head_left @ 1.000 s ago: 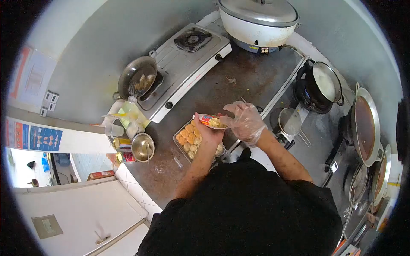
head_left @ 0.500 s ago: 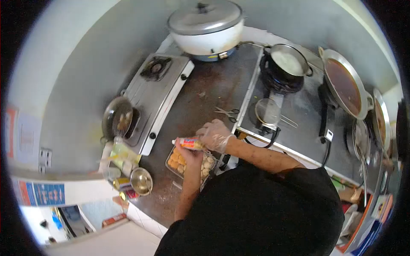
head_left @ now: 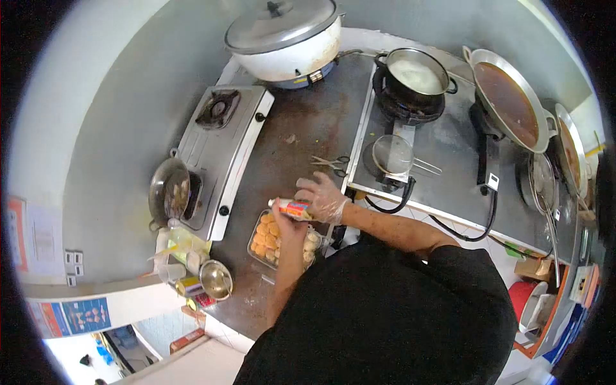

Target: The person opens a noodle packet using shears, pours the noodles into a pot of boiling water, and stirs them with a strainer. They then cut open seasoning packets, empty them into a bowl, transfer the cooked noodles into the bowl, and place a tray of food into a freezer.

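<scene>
My left hand (head_left: 290, 226) is bare and wrapped round a small tube-like package (head_left: 296, 208) with a red, orange and yellow label and a white end pointing left. My right hand (head_left: 324, 200), in a clear plastic glove, is at the package's right end, its fingers apart and partly bent. Whether it touches the package is hard to see. Below both hands a clear tray (head_left: 262, 261) holds orange-coloured balls (head_left: 264, 239) on its left and pale whitish balls (head_left: 312, 241) on its right. My left forearm hides part of the tray.
Scissors (head_left: 331, 164) lie beyond my hands. A gas stove (head_left: 240, 160) with a pan (head_left: 168, 192) stands left, near a metal bowl (head_left: 216, 280). Behind is a large lidded cooker (head_left: 289, 54). To the right are a strainer (head_left: 393, 154), a pot (head_left: 416, 77) and a wide pan of brown liquid (head_left: 510, 102).
The view has shifted slightly. My left hand still holds the package over the tray. My gloved hand's fingers look more spread and raised than before.
</scene>
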Demonstrator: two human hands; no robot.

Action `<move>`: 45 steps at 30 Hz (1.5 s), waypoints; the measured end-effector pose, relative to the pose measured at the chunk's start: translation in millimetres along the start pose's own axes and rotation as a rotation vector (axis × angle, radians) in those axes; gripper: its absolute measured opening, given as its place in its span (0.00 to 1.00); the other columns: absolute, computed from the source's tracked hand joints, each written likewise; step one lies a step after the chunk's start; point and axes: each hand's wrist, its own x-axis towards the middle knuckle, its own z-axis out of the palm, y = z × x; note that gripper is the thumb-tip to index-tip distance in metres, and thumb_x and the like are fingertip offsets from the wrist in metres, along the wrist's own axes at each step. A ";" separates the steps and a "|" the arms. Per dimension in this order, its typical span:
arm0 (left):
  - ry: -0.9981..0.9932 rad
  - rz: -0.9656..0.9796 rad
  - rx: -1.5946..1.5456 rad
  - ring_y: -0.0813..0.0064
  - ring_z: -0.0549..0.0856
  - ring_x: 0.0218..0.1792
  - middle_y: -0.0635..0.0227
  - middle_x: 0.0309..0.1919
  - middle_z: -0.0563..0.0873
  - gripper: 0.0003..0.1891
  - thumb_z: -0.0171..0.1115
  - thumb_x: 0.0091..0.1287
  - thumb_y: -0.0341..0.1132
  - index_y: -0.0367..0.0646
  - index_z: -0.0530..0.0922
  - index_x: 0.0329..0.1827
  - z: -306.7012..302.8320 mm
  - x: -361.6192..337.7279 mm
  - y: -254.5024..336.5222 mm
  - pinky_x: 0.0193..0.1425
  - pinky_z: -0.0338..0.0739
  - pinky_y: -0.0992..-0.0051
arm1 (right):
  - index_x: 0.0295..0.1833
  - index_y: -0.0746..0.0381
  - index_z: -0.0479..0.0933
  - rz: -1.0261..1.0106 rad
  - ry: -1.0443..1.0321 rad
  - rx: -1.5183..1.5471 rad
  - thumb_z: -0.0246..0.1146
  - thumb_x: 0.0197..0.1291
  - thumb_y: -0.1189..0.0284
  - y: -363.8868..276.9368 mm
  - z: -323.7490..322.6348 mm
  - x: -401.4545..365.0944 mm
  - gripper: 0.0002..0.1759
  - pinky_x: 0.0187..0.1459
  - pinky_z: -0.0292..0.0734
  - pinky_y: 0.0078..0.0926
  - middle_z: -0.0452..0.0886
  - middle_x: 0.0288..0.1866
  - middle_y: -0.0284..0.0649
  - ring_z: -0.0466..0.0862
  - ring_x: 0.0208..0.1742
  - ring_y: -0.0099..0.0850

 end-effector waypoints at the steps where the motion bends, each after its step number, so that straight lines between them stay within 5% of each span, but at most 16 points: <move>1: -0.010 -0.005 -0.026 0.58 0.81 0.49 0.61 0.46 0.81 0.28 0.54 0.61 0.61 0.46 0.74 0.49 -8.8 16.7 -2.4 0.57 0.74 0.52 | 0.34 0.48 0.86 0.006 0.065 -0.031 0.63 0.47 0.62 -0.3 -5.2 0.1 0.09 0.66 0.55 0.64 0.76 0.56 0.29 0.65 0.70 0.34; 6: 0.098 0.012 -0.047 0.55 0.80 0.50 0.59 0.48 0.81 0.31 0.53 0.58 0.64 0.44 0.75 0.48 -8.9 43.6 -11.0 0.58 0.72 0.51 | 0.34 0.51 0.84 0.053 0.349 -0.081 0.62 0.48 0.63 11.4 -1.5 0.2 0.09 0.64 0.55 0.71 0.78 0.52 0.29 0.67 0.68 0.35; 10: 0.158 0.022 -0.152 0.50 0.79 0.50 0.57 0.49 0.81 0.32 0.45 0.59 0.65 0.44 0.77 0.47 -35.8 55.1 2.9 0.60 0.70 0.44 | 0.38 0.55 0.81 0.276 0.269 -0.015 0.61 0.51 0.67 21.0 -2.4 2.8 0.09 0.62 0.58 0.70 0.79 0.51 0.29 0.69 0.67 0.37; 15: 0.282 0.043 -0.320 0.48 0.75 0.58 0.53 0.58 0.76 0.35 0.42 0.62 0.65 0.45 0.73 0.59 -89.6 73.3 20.9 0.64 0.67 0.42 | 0.38 0.57 0.80 0.478 0.433 0.243 0.60 0.51 0.70 66.1 51.6 8.9 0.09 0.55 0.72 0.47 0.82 0.45 0.34 0.77 0.55 0.44; 19: 0.250 0.026 -0.504 0.51 0.71 0.63 0.55 0.66 0.69 0.39 0.47 0.60 0.67 0.48 0.67 0.67 -56.1 41.4 30.4 0.68 0.62 0.41 | 0.43 0.56 0.81 0.348 0.208 -0.157 0.63 0.49 0.69 59.3 69.2 6.9 0.13 0.53 0.72 0.44 0.81 0.49 0.36 0.74 0.59 0.41; 24: 0.154 -0.103 -0.490 0.51 0.69 0.65 0.51 0.65 0.69 0.41 0.48 0.60 0.68 0.47 0.66 0.68 -37.0 33.2 17.1 0.66 0.62 0.36 | 0.45 0.55 0.80 0.316 0.209 0.019 0.62 0.54 0.65 40.2 91.7 1.1 0.13 0.45 0.77 0.42 0.79 0.48 0.38 0.78 0.53 0.40; 26: -0.237 -0.205 -0.211 0.49 0.71 0.63 0.51 0.63 0.73 0.40 0.53 0.59 0.67 0.45 0.68 0.66 -28.8 33.8 7.8 0.64 0.65 0.39 | 0.48 0.57 0.79 0.990 0.264 1.532 0.60 0.61 0.60 45.7 84.0 0.3 0.15 0.37 0.79 0.35 0.82 0.44 0.39 0.82 0.45 0.34; 27: -0.322 -0.353 -0.173 0.48 0.74 0.60 0.55 0.61 0.77 0.40 0.54 0.59 0.67 0.45 0.70 0.65 -11.0 38.9 -1.8 0.65 0.65 0.43 | 0.48 0.57 0.79 1.012 0.287 1.511 0.60 0.61 0.60 58.7 75.5 -9.1 0.15 0.37 0.79 0.35 0.82 0.44 0.39 0.82 0.45 0.34; 29: -0.283 -0.301 0.029 0.48 0.75 0.59 0.56 0.59 0.78 0.39 0.53 0.61 0.68 0.45 0.71 0.64 9.6 50.3 -29.1 0.66 0.64 0.46 | 0.48 0.59 0.78 0.945 -0.387 2.197 0.56 0.67 0.56 84.0 52.2 -23.1 0.18 0.32 0.79 0.28 0.84 0.39 0.39 0.84 0.37 0.28; 32: -0.133 -0.078 0.372 0.49 0.72 0.61 0.58 0.62 0.74 0.39 0.50 0.64 0.68 0.45 0.67 0.67 53.8 56.6 -44.0 0.70 0.59 0.50 | 0.47 0.61 0.78 0.852 -0.090 2.222 0.54 0.69 0.52 116.9 45.1 -45.5 0.22 0.32 0.80 0.26 0.84 0.35 0.37 0.84 0.33 0.25; 33: -0.018 0.065 0.506 0.52 0.67 0.66 0.58 0.67 0.69 0.39 0.49 0.66 0.67 0.46 0.63 0.71 73.0 53.2 -44.5 0.72 0.55 0.51 | 0.51 0.61 0.77 0.537 -0.170 2.557 0.57 0.66 0.53 128.8 14.9 -61.8 0.22 0.34 0.82 0.26 0.85 0.42 0.38 0.85 0.37 0.27; 34: 0.100 0.210 0.635 0.54 0.63 0.70 0.59 0.71 0.64 0.40 0.47 0.67 0.67 0.47 0.59 0.74 91.4 46.8 -44.6 0.73 0.51 0.53 | 0.57 0.62 0.75 0.816 0.230 2.227 0.60 0.63 0.57 116.1 -35.8 -61.8 0.24 0.41 0.84 0.26 0.84 0.48 0.39 0.85 0.44 0.29; 36: 0.028 0.126 0.622 0.60 0.61 0.69 0.62 0.71 0.62 0.42 0.46 0.67 0.69 0.51 0.54 0.76 104.9 38.6 -43.0 0.74 0.44 0.52 | 0.60 0.63 0.72 0.810 0.721 2.124 0.62 0.60 0.60 138.3 -102.8 -70.2 0.27 0.54 0.81 0.35 0.82 0.53 0.43 0.83 0.52 0.35; 39: -0.043 0.075 0.604 0.66 0.67 0.62 0.65 0.65 0.70 0.36 0.47 0.67 0.67 0.55 0.61 0.71 94.7 38.4 -54.0 0.67 0.56 0.56 | 0.50 0.60 0.74 0.720 1.441 1.407 0.68 0.58 0.61 236.5 -146.8 -112.2 0.20 0.48 0.80 0.34 0.81 0.46 0.38 0.82 0.46 0.32; 40: -0.044 0.074 0.602 0.66 0.67 0.62 0.65 0.65 0.70 0.36 0.47 0.67 0.67 0.55 0.61 0.71 88.1 38.9 -58.7 0.67 0.56 0.56 | 0.46 0.59 0.75 0.588 1.572 1.187 0.72 0.54 0.67 259.1 -171.3 -119.7 0.18 0.44 0.81 0.31 0.81 0.42 0.37 0.82 0.42 0.30; 45: -0.017 -0.092 0.485 0.68 0.71 0.58 0.65 0.62 0.74 0.35 0.49 0.67 0.67 0.54 0.62 0.68 51.0 33.4 -83.4 0.62 0.62 0.61 | 0.39 0.61 0.80 0.857 1.496 0.273 0.73 0.51 0.67 368.1 -220.0 -132.6 0.13 0.42 0.80 0.35 0.84 0.39 0.41 0.84 0.37 0.32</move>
